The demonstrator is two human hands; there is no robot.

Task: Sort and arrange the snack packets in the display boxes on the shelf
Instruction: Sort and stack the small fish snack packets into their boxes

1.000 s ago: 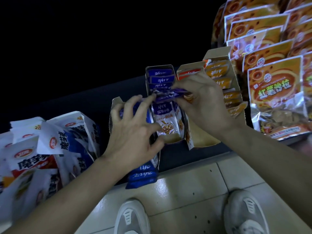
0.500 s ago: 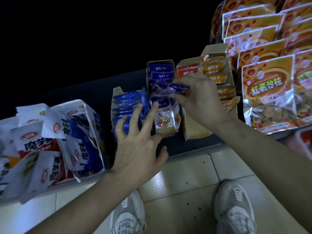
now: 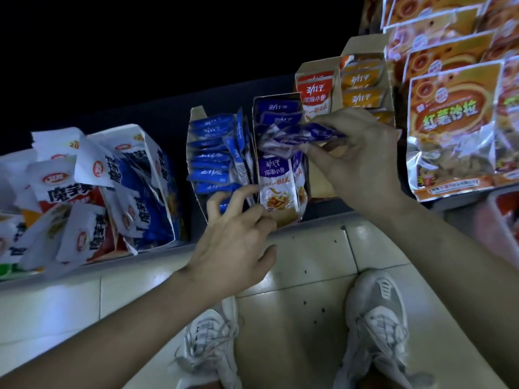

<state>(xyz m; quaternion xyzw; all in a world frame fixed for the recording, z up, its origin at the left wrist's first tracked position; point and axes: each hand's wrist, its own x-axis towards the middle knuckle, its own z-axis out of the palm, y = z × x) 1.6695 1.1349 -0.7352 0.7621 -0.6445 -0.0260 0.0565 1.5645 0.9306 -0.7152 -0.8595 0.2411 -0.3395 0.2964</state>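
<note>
snack packets in purple wrappers (image 3: 306,135), a small crumpled bunch of them, are pinched in the right hand (image 3: 362,164), held sideways just above the purple display box (image 3: 276,97). that box stands on the dark shelf (image 3: 157,119), its rear half filled with purple packets lying in a row and 1 purple packet (image 3: 276,186) standing upright at its front end, label facing the camera.

the left hand (image 3: 233,242) hovers at the front end of the blue display box (image 3: 197,113), just left of the purple one. its fingers (image 3: 222,197) are loosely bent with the tips at the nearest blue packets (image 3: 210,155), the thumb held apart; it grips nothing that shows. the blue packets are stacked in a row along the box, with a few turned on edge against its right wall.

right of the purple box stand 2 more cardboard boxes, touching each other: 1 with red packets (image 3: 316,94) and, beyond it, 1 with yellow-orange packets (image 3: 362,80). the right hand covers the front part of both.

large orange bags (image 3: 455,116) with clear windows fill the far right in overlapping rows. at the left end of the shelf lies a loose heap of white bags (image 3: 92,192) printed in blue and red. below the shelf edge are pale floor tiles (image 3: 309,276) and the person's 2 grey-white shoes (image 3: 376,327).
</note>
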